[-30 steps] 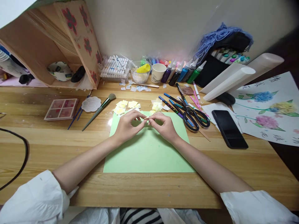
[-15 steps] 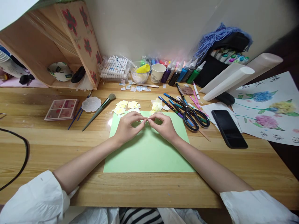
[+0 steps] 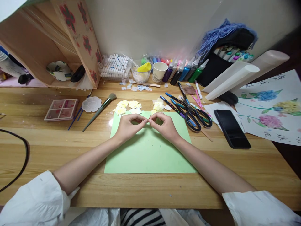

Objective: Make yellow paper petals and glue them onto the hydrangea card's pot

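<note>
Over the upper part of a light green sheet of paper (image 3: pixel 148 153), my left hand (image 3: pixel 130 125) and my right hand (image 3: pixel 164 125) meet at the fingertips. Thumb and forefinger are pinched together on each. Whatever lies between the fingertips is too small and too hidden to make out. Just beyond my left hand, pale yellow paper squares (image 3: pixel 121 108) lie in loose heaps at the sheet's far edge. A second pile of yellow paper pieces (image 3: pixel 158 106) sits just past my right hand.
To the right lie black-handled scissors (image 3: pixel 192 121) on several pens, and a phone (image 3: pixel 231 128). Left are a brush (image 3: pixel 100 112), a white palette (image 3: pixel 91 104) and a pink case (image 3: pixel 61 110). Behind stand a paper cup (image 3: pixel 160 72), a plastic bowl (image 3: pixel 141 75) and paint bottles (image 3: pixel 180 74).
My hands stay pinched together in nearly the same place, with only slight finger movement. The whole view has shifted a little.
</note>
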A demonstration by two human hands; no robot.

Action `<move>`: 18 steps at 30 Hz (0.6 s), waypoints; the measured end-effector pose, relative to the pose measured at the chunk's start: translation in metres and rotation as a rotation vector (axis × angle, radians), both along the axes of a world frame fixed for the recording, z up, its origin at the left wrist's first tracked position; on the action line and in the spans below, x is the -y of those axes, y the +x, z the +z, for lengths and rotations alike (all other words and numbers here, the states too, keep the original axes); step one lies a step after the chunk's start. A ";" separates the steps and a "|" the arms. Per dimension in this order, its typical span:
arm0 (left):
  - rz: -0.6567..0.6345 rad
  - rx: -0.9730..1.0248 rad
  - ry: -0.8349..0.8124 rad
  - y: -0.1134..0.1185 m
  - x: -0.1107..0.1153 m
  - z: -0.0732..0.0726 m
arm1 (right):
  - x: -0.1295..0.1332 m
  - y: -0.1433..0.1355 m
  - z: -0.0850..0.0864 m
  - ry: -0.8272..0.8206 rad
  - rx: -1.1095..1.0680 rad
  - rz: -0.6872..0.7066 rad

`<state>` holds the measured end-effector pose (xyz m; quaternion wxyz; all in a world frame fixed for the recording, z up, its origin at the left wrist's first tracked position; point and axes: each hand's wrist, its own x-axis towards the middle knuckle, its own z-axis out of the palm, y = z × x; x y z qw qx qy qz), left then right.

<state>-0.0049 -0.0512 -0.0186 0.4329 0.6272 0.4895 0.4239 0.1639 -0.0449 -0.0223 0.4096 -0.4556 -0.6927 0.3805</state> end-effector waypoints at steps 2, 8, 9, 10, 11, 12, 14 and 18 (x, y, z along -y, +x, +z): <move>-0.006 0.016 -0.021 0.000 -0.001 -0.001 | 0.000 0.000 0.000 0.002 0.000 0.003; -0.019 0.040 -0.033 -0.001 -0.003 -0.001 | 0.000 0.000 0.000 0.005 0.019 0.007; -0.018 0.038 -0.036 -0.001 -0.003 -0.001 | 0.000 0.000 0.000 0.007 0.021 0.009; -0.017 0.034 -0.038 -0.001 -0.003 -0.001 | 0.000 0.000 0.000 0.009 0.022 0.012; -0.017 0.029 -0.039 -0.001 -0.003 -0.002 | 0.000 0.000 0.000 0.011 0.022 0.014; -0.017 0.026 -0.038 -0.001 -0.003 -0.002 | 0.000 0.000 -0.001 0.013 0.022 0.016; -0.021 0.029 -0.029 -0.001 -0.003 -0.003 | 0.001 0.000 -0.001 0.015 0.028 0.015; -0.029 0.047 -0.019 -0.002 -0.004 -0.005 | 0.001 0.000 -0.002 0.044 0.052 -0.014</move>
